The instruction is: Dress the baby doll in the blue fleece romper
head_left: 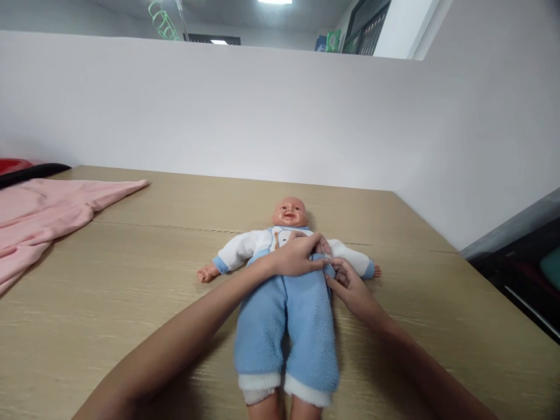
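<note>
A baby doll (290, 211) lies on its back on the table, head away from me and arms spread out. It wears a white fleece top (245, 246) with blue cuffs and an animal picture on the chest, plus blue fleece trousers (286, 326) with white hems. My left hand (300, 255) reaches across the doll's belly, its fingers curled and closed on the trousers' waist. At the side of the waist on the right, my right hand (347, 282) pinches the trousers between thumb and fingers. The two hands' fingertips almost meet, and they hide part of the waistband.
A pink cloth (48, 213) lies at the left of the wooden table (175, 198). Behind it is a red and black object (26, 169). A white wall (219, 111) borders the far edge. Dark items (525, 262) stand beyond the table's right edge.
</note>
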Action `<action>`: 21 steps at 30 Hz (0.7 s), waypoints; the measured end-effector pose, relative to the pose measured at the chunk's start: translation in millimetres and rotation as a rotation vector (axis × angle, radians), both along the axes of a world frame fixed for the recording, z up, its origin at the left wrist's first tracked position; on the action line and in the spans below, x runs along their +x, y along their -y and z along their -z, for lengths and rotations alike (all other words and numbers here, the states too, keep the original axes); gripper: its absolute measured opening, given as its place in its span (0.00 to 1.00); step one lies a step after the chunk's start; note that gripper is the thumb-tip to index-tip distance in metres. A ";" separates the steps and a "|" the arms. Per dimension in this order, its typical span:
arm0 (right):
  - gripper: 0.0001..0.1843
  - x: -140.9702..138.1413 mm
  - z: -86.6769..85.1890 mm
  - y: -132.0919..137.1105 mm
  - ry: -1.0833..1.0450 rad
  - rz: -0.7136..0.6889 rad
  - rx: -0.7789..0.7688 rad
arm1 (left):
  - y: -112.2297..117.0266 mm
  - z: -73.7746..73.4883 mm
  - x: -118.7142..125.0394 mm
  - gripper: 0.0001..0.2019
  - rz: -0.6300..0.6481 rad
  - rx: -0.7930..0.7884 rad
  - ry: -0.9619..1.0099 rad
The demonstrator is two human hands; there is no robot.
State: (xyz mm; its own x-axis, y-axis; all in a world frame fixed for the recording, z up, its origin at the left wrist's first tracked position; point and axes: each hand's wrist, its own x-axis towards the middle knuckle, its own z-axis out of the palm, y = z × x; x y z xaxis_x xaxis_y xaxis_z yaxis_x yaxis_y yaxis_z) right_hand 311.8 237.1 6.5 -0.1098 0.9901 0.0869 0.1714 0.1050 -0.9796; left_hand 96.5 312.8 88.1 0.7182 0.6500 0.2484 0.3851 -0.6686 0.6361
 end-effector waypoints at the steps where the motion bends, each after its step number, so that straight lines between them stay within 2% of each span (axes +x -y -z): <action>1: 0.24 1.6 0.3 0.7 0.069 0.022 0.038 | 0.3 1.3 0.2 0.14 -0.008 0.018 0.011; 4: 0.21 14.3 -4.7 0.6 0.334 0.059 0.159 | 2.5 2.9 0.8 0.13 -0.036 0.096 0.040; 8: 0.17 45.4 -23.0 -6.3 0.725 0.186 0.470 | 6.7 0.3 1.3 0.11 -0.089 0.219 0.055; 11: 0.20 69.5 -33.4 -13.6 0.888 0.182 0.622 | 9.3 -2.4 2.2 0.12 -0.117 0.279 0.040; 15: 0.31 96.0 -30.0 -23.0 0.996 0.035 0.597 | 11.2 -2.8 3.8 0.13 -0.126 0.282 0.034; 18: 0.28 109.5 -26.3 -27.6 0.944 0.001 0.471 | 11.2 -0.2 4.6 0.18 -0.118 0.265 0.026; 21: 0.25 111.1 -34.1 -25.5 0.777 0.010 0.334 | 10.8 2.4 5.0 0.26 -0.117 0.256 0.030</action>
